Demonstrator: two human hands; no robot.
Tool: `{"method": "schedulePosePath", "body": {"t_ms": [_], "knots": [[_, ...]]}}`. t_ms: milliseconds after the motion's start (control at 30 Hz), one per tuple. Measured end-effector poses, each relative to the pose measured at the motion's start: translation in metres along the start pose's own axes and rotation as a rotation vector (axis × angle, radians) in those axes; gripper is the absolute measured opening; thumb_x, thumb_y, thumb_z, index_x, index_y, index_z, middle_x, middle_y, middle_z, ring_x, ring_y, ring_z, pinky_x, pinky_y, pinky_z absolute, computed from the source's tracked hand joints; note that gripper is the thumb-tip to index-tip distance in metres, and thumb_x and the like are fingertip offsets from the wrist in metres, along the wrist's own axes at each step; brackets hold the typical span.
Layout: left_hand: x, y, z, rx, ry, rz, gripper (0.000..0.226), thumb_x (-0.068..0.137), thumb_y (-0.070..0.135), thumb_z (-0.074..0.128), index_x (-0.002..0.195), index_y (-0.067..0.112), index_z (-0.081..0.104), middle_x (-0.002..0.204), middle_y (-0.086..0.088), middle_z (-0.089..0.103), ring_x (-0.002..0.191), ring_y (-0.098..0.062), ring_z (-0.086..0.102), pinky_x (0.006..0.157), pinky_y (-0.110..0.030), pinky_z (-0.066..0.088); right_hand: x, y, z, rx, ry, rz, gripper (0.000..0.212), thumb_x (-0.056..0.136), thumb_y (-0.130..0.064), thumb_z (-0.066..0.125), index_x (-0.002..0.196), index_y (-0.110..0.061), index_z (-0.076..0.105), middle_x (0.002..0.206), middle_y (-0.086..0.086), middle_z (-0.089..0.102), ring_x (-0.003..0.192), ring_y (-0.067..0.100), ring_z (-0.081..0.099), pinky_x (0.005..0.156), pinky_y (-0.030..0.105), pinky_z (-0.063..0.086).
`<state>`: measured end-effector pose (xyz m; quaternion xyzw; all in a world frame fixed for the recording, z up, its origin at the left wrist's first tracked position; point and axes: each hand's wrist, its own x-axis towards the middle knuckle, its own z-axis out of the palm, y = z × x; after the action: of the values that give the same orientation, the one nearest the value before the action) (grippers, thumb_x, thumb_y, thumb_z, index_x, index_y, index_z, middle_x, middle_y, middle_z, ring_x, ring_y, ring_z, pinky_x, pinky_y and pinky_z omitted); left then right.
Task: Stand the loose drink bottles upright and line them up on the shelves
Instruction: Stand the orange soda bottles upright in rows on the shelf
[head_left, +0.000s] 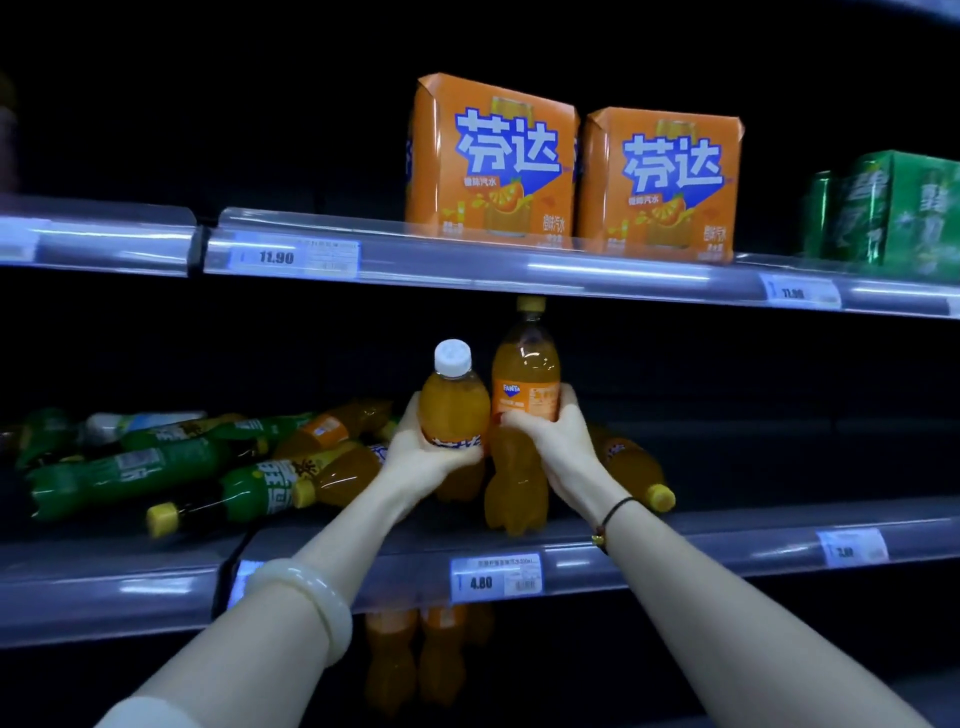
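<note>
Middle shelf (675, 556) is taking up most of the view, with the top shelf (467, 265) above it carrying two orange multipacks (493, 161) and a green pack (893, 208) toward its right end. A pile of green and orange bottles (156, 467) is lying flat across the left half of the middle shelf. Near the front edge, about the middle, a tall orange bottle (524, 374) is standing upright, and the right hand (550, 431) is wrapping its fingers round the label. Right beside it, touching, the left hand (421, 452) is holding a small white-capped bottle (453, 400) upright, fingers curled round the lower part. Can't tell if that one's base is resting on the shelf. Another orange bottle (634, 467) is lying behind the right wrist, cap toward the front edge. A pale bangle (311, 597) is sitting on the left forearm.
</note>
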<state>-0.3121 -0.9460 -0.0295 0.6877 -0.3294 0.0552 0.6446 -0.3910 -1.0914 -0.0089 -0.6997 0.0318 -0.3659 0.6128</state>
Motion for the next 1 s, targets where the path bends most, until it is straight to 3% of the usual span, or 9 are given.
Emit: {"method": "schedulePosePath", "body": {"t_ms": [167,267,400,567,700,800,900,1000], "knots": [[-0.029,0.023,-0.004,-0.004,0.092,0.177,0.070,0.064,0.007,0.085,0.122,0.014,0.048,0.105,0.004,0.061,0.094,-0.004,0.060,0.075,-0.015,0.048,-0.039,-0.002,-0.007,-0.107,0.020,-0.332,0.069,0.066,-0.009,0.083,0.121,-0.020,0.042,0.106,-0.003,0.059,0.095,0.011,0.062,0.077,0.026,0.055],[-0.044,0.039,-0.007,-0.006,0.109,0.243,0.069,0.062,0.010,0.086,0.116,0.021,0.046,0.103,0.007,0.061,0.094,-0.001,0.059,0.073,-0.016,0.048,-0.061,-0.015,-0.009,-0.065,0.032,-0.384,0.070,0.066,-0.020,0.083,0.122,-0.021,0.042,0.109,-0.004,0.060,0.098,0.011,0.063,0.080,0.030,0.056],[-0.076,0.069,-0.009,-0.046,0.159,0.265,0.063,0.060,0.017,0.089,0.106,0.033,0.049,0.100,0.013,0.062,0.092,0.000,0.062,0.072,-0.014,0.051,-0.089,-0.045,-0.015,-0.051,0.025,-0.385,0.067,0.070,-0.018,0.082,0.123,-0.018,0.041,0.108,-0.007,0.058,0.096,0.006,0.061,0.073,0.019,0.054],[-0.142,0.078,-0.007,-0.003,0.129,0.217,0.061,0.065,0.016,0.085,0.114,0.026,0.048,0.099,0.015,0.060,0.089,0.003,0.059,0.069,-0.009,0.051,-0.147,-0.052,-0.025,-0.041,-0.024,-0.320,0.063,0.065,-0.025,0.075,0.117,-0.022,0.040,0.105,-0.010,0.056,0.094,0.004,0.061,0.071,0.015,0.053],[-0.194,0.050,0.000,-0.065,0.096,0.084,0.063,0.065,0.011,0.085,0.114,0.026,0.049,0.099,0.012,0.062,0.088,0.002,0.061,0.066,-0.009,0.051,-0.196,-0.017,-0.033,-0.017,-0.066,-0.220,0.071,0.069,-0.017,0.080,0.126,-0.021,0.037,0.114,-0.003,0.056,0.102,0.008,0.059,0.076,0.019,0.053],[-0.227,0.007,0.006,-0.090,0.102,-0.056,0.071,0.056,0.008,0.089,0.117,0.017,0.054,0.102,0.002,0.067,0.091,-0.008,0.066,0.072,-0.020,0.054,-0.229,0.024,-0.031,-0.035,-0.096,-0.109,0.069,0.072,-0.010,0.081,0.122,-0.028,0.037,0.109,-0.011,0.055,0.097,0.004,0.059,0.074,0.016,0.049],[-0.247,-0.037,0.007,-0.056,0.110,-0.168,0.076,0.048,0.018,0.090,0.116,0.017,0.057,0.101,-0.002,0.069,0.090,-0.014,0.067,0.077,-0.032,0.053,-0.251,0.068,-0.024,-0.040,-0.102,-0.023,0.069,0.071,-0.009,0.081,0.121,-0.027,0.038,0.107,-0.011,0.057,0.094,0.003,0.061,0.071,0.017,0.049],[-0.254,-0.074,0.004,-0.037,0.120,-0.263,0.072,0.054,0.015,0.090,0.117,0.020,0.055,0.103,-0.001,0.067,0.094,-0.018,0.066,0.084,-0.038,0.054,-0.256,0.105,-0.011,-0.019,-0.125,0.049,0.070,0.072,-0.009,0.080,0.124,-0.026,0.037,0.110,-0.009,0.056,0.096,0.005,0.061,0.067,0.013,0.052]]}}
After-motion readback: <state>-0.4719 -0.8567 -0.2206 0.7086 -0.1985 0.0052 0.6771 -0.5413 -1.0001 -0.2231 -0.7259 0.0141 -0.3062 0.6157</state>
